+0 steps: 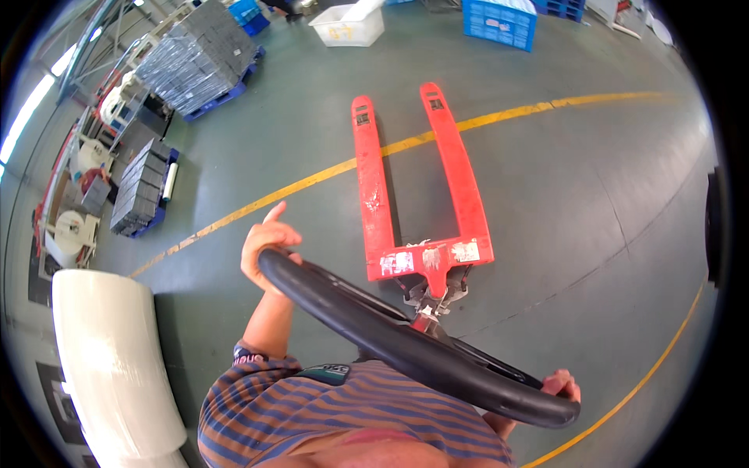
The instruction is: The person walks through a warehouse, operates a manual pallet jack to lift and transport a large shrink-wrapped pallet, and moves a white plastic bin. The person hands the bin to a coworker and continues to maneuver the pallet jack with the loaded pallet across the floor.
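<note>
A red pallet jack (466, 187) stands on the floor in front of me, its two forks pointing away. Its thick black loop handle (374, 334) slants across my body, the left end higher in view than the right. My left hand (267, 240) is loosely closed around the handle's left end, with the index finger stuck out and the other fingers bent. At the far right end, my right hand (560, 384) is wrapped round the handle; the bar hides part of it. Nothing rests on the forks.
Plastic-wrapped grey stacks (204, 58) and lower grey stacks (143, 187) sit on blue pallets at left. A large white wrapped roll (109, 351) lies near my left side. Far off are a white bin (349, 30) and a blue crate (499, 25). A yellow line (312, 179) crosses the floor.
</note>
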Available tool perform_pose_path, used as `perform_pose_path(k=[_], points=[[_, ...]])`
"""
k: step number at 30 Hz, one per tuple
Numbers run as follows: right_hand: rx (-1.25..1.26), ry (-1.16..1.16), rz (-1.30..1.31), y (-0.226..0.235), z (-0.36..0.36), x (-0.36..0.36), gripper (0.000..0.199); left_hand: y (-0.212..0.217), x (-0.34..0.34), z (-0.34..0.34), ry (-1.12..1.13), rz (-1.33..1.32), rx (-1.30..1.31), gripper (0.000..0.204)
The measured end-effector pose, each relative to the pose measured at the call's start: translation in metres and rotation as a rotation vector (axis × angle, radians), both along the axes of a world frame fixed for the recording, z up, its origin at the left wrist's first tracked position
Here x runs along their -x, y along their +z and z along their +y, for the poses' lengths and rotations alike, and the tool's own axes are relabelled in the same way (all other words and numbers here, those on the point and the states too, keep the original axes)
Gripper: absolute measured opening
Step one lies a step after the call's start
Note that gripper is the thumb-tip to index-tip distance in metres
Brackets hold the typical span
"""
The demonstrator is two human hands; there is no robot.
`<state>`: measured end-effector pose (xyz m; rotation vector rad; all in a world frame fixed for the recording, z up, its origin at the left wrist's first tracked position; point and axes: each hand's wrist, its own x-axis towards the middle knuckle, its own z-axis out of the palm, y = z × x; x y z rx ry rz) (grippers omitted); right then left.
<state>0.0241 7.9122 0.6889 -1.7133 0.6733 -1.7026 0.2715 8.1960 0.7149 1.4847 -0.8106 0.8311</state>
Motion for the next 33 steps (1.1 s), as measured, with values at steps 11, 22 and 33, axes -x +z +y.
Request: perform_pose_path(k=[11,22,33], points=[[-0.073,-0.295,-0.158,-0.013,0.128,0.014,0.013,-0.020,-0.110,-0.087,-0.257,-0.171,0.063,0.015],[0.084,-0.381,-0.212,0.014,0.020,-0.012,0.009,0.006,-0.123,-0.231,-0.276,-0.197,0.138,0.028],[0.026,-0.070,-0.151,0.021,-0.257,-0.081,0.018,0.002,-0.113,-0.300,-0.164,0.114,0.094,0.026]])
